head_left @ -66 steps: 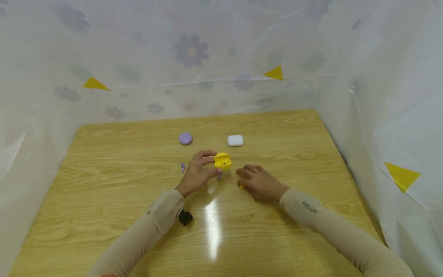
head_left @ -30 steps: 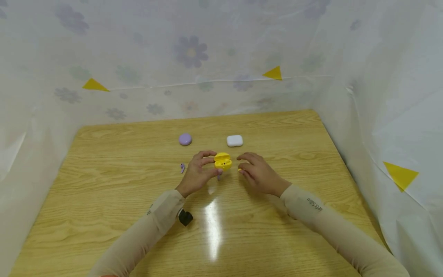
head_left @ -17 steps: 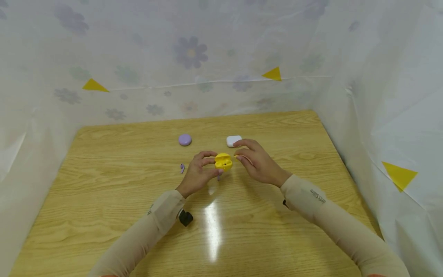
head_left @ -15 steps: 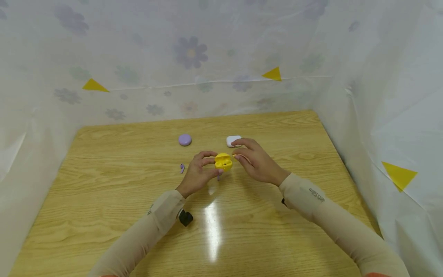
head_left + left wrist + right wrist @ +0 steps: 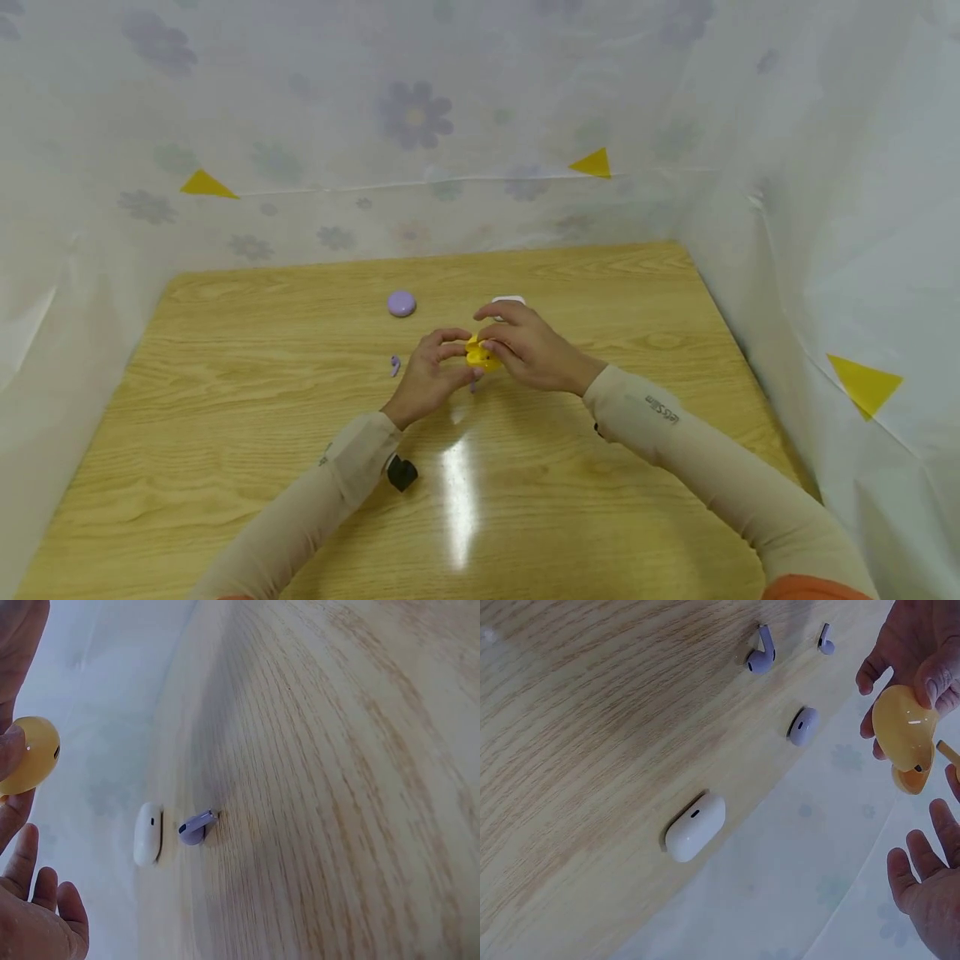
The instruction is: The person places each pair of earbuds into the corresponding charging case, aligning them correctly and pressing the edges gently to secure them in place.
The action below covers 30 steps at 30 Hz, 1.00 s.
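My left hand (image 5: 431,375) holds a yellow earbud case (image 5: 477,360) with its lid up, thumb at the front and fingers at the back, over the table. In the right wrist view, the case (image 5: 901,729) shows its rounded underside. My right hand (image 5: 536,350) has come to the case's right side and pinches a yellow earbud (image 5: 949,753) between thumb and forefinger. The earbud's stem shows right at the opening in the right wrist view; the rest is hidden by fingers. My right hand's other fingers spread loosely above.
A purple round case (image 5: 401,303) and a white case (image 5: 695,827) lie towards the back of the wood-grain table (image 5: 262,417). One purple earbud (image 5: 395,365) lies left of my left hand. Another purple earbud (image 5: 761,657) lies below the yellow case.
My right hand has lifted the yellow earbud off the table and brought it up and left to the yellow case. My left hand and the case have stayed put.
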Motion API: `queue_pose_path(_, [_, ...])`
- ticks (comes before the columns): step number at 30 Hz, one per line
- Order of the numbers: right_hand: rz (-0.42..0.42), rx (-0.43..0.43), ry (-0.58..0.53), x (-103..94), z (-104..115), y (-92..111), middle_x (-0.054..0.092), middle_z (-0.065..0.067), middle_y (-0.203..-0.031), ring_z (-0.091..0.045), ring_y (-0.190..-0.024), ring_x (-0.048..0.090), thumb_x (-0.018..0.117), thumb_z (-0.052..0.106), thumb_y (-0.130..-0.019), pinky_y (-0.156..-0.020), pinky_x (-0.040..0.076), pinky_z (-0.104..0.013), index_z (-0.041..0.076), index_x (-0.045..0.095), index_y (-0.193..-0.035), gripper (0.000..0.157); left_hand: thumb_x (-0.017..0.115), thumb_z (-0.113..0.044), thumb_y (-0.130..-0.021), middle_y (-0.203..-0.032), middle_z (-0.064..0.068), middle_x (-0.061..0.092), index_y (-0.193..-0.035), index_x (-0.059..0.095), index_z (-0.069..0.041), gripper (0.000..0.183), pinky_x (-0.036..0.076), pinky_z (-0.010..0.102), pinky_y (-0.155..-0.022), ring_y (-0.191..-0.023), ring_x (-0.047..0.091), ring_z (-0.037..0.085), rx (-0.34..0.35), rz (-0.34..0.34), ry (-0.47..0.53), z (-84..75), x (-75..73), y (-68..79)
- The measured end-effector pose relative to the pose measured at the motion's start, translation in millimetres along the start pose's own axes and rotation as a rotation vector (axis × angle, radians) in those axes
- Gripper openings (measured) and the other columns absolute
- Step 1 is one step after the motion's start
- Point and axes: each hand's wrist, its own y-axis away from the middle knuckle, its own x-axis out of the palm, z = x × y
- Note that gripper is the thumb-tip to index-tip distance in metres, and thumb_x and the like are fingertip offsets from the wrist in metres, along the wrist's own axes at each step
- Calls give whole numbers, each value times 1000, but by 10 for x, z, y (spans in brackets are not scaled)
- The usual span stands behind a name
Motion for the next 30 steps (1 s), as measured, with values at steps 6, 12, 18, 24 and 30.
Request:
queue_pose_path(6, [0, -24, 1, 21, 11, 25, 60, -18, -119, -31, -114, 54, 60, 4, -91, -100, 45, -46, 3, 69, -94, 10, 74, -17, -84, -130, 8, 53, -103, 73, -5, 22, 30, 57, -107, -129, 40, 32, 4, 6, -18, 27, 13, 17])
queue_pose_path(12, [13, -13, 10, 33, 12, 36, 59, -17, -121, -32, -116, 53, 60, 5, -92, -102, 43, -47, 4, 69, -95, 10, 74, -17, -84, -129, 9, 54, -103, 73, -6, 22, 29, 57, -108, -129, 41, 33, 27, 5, -33, 39, 17, 15])
queue_pose_path(18, [19, -15, 8, 39, 6, 26, 60, -16, -119, -31, -116, 54, 60, 5, -92, -102, 43, -47, 5, 69, -95, 11, 74, -18, -84, -130, 9, 53, -104, 73, -6, 23, 29, 58, -108, -129, 40, 33, 21, 7, -36, 37, 12, 9])
queue_pose_path(24, [21, -39, 18, 58, -9, 14, 60, -16, -120, -32, -116, 54, 60, 5, -91, -101, 43, -49, 5, 69, -96, 10, 74, -19, -83, -131, 8, 53, -105, 73, -8, 24, 28, 58, -108, -130, 39, 32, 4, 4, -24, 40, 10, 13])
queue_pose_path(30, [70, -14, 34, 83, -12, 17, 60, -15, -122, -32, -119, 53, 60, 8, -92, -103, 41, -49, 7, 70, -93, 10, 75, -18, -83, -129, 9, 54, -102, 73, -6, 23, 29, 57, -108, -130, 40, 32, 32, -6, -30, 41, 20, 13])
